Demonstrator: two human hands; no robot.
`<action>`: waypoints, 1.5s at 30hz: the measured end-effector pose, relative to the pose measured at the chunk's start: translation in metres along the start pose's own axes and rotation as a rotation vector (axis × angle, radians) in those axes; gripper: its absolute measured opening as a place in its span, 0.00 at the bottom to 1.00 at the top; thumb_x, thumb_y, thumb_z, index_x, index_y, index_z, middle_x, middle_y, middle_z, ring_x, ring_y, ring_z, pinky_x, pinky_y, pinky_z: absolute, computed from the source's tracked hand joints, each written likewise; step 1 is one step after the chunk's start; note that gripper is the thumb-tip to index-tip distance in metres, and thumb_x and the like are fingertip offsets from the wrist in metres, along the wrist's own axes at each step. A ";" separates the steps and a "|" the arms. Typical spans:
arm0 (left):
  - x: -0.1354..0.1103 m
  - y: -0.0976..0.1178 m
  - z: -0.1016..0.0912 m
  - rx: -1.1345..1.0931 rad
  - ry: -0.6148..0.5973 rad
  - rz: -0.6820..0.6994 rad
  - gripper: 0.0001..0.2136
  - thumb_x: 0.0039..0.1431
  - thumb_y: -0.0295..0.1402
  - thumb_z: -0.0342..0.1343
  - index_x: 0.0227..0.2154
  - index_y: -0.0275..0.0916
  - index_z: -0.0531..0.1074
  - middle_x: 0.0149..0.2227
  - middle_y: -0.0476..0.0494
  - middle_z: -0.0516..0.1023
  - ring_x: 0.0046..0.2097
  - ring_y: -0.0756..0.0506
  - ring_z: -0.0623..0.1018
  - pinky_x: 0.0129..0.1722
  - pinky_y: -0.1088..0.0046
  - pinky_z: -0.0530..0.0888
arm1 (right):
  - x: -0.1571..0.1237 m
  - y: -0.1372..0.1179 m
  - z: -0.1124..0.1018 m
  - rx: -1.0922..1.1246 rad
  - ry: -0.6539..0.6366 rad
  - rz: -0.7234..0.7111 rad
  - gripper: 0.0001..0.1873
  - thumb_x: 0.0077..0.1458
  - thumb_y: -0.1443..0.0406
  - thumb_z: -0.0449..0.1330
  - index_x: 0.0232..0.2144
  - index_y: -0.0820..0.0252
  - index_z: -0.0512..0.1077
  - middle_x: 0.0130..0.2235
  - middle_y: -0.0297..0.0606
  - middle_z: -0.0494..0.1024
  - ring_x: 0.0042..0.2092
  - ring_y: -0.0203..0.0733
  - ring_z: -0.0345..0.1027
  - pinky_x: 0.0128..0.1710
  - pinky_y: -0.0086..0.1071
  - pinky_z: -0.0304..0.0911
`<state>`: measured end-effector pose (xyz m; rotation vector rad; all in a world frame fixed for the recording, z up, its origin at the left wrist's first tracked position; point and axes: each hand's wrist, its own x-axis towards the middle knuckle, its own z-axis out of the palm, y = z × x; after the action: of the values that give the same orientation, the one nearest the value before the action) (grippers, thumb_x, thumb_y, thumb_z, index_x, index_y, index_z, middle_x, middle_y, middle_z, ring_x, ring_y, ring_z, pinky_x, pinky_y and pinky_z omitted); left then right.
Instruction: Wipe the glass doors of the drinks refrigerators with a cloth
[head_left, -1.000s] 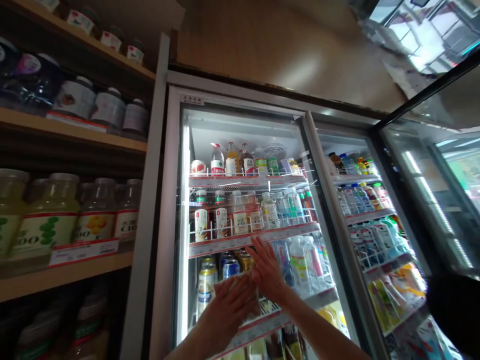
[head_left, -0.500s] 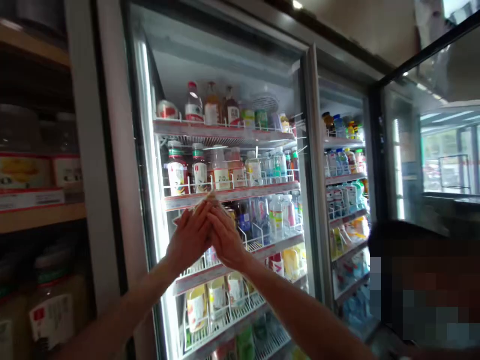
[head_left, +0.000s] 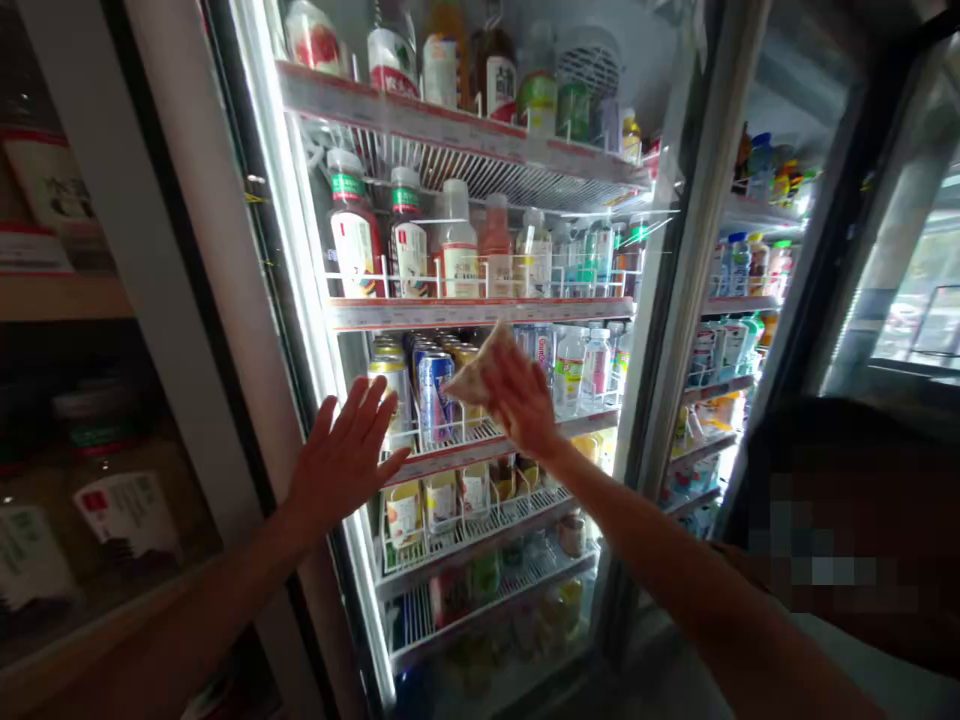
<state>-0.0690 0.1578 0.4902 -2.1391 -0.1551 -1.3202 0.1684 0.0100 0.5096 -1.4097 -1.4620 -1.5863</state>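
The right hand [head_left: 517,395] holds a pale cloth [head_left: 477,375] near the middle of the frame, its blurred fingers laid over it; how tightly they grip cannot be told. The left hand [head_left: 341,455], left of centre, is spread and bare of any object; whether it touches the pane is unclear. Both are before the glass door [head_left: 709,200] of a lit drinks cooler, with cans [head_left: 435,395] behind the cloth. The work seems underway, the cloth being at mid-pane, but no edge separates finished glass from unfinished, so what is left cannot be judged.
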 end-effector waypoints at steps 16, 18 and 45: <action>-0.026 0.025 0.004 -0.016 -0.053 -0.022 0.31 0.63 0.37 0.46 0.64 0.35 0.40 0.66 0.39 0.44 0.67 0.43 0.43 0.65 0.56 0.43 | -0.004 0.017 -0.005 -0.010 -0.016 0.249 0.25 0.65 0.59 0.39 0.60 0.60 0.57 0.66 0.41 0.50 0.68 0.42 0.31 0.65 0.48 0.42; -0.028 0.025 0.006 -0.019 -0.070 -0.031 0.30 0.63 0.37 0.45 0.64 0.35 0.40 0.67 0.40 0.43 0.67 0.43 0.43 0.65 0.56 0.42 | 0.000 0.008 0.001 -0.035 0.025 0.228 0.24 0.65 0.59 0.40 0.59 0.59 0.57 0.65 0.41 0.52 0.68 0.43 0.30 0.65 0.49 0.42; -0.210 0.101 0.068 -0.017 0.141 -0.047 0.30 0.57 0.31 0.51 0.63 0.40 0.49 0.65 0.50 0.50 0.66 0.45 0.52 0.67 0.61 0.44 | -0.013 -0.077 0.007 -0.149 0.157 -0.203 0.32 0.47 0.59 0.21 0.01 0.70 0.42 0.53 0.22 0.65 0.55 0.43 0.60 0.31 0.23 0.57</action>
<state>-0.0800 0.1582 0.2474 -2.0587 -0.1379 -1.4987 0.1047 0.0324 0.4693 -1.2145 -1.4557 -1.9210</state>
